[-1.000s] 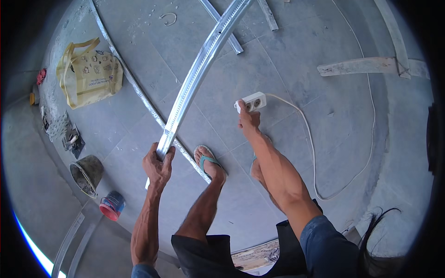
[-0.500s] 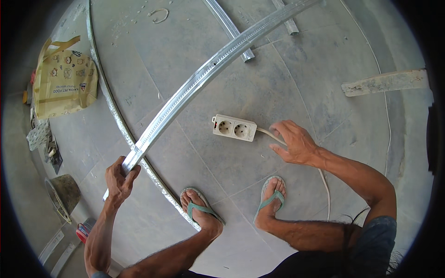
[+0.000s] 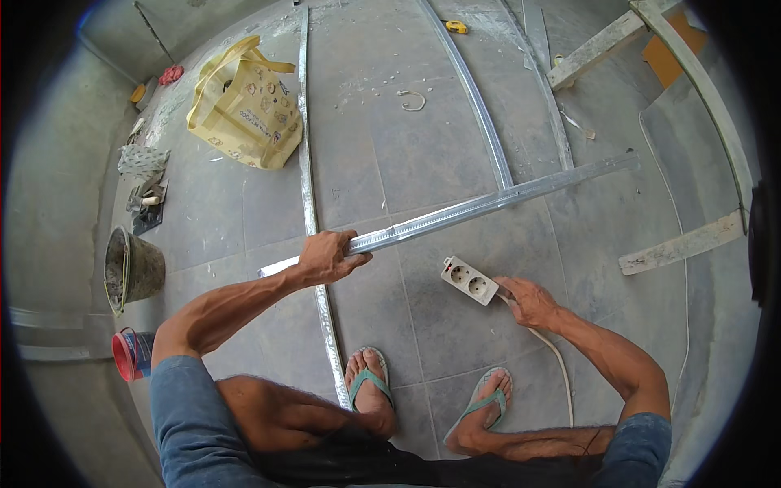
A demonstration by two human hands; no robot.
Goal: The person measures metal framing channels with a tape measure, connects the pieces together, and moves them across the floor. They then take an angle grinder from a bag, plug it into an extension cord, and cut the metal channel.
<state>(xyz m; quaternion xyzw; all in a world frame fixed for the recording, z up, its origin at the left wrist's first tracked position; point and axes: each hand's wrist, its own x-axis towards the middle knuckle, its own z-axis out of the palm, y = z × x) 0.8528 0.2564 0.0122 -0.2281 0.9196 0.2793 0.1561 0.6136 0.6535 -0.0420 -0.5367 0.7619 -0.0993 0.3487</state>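
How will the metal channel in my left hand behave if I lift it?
The channel is likely stiff, given its ridged profile. It's probably light for its length, as the left hand alone grips it toward one end. Its shiny surface might be slippery.

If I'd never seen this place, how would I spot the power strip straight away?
On the grey tiled floor, find the right sandalled foot, low in the picture. Above it, just left of the right hand, is the power strip: a small pale block with a cord. Two round sockets set it apart from the long silver metal bar in the left hand.
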